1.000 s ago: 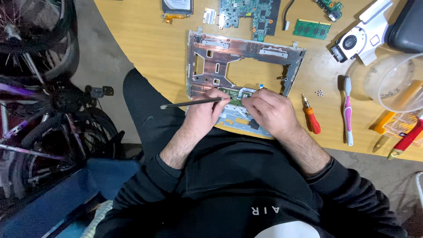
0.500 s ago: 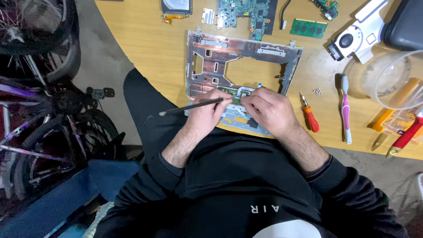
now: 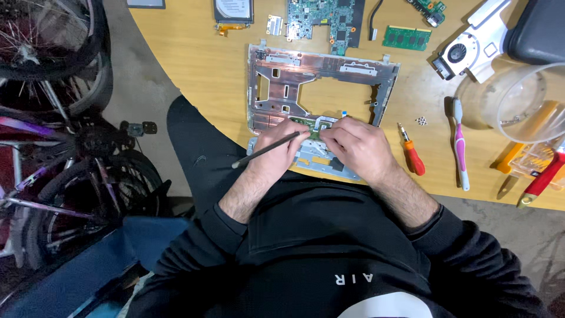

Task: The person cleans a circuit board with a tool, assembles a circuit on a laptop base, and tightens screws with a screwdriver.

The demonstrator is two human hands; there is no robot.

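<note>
- Laptop frame lies at the tabletop's near edge, silver, gutted.
- Left hand pinches a thin metal tool, tip on the frame's small green board.
- Right hand, fingers together, presses that board.

Black sweatshirt — long sleeves pushed up the forearms — black trousers.

We note a rounded wooden table. On it lie a metal laptop frame, a green circuit board, a memory module, a cooling fan, a hard drive, an orange screwdriver, a pink toothbrush, loose screws and a clear plastic tub.
</note>
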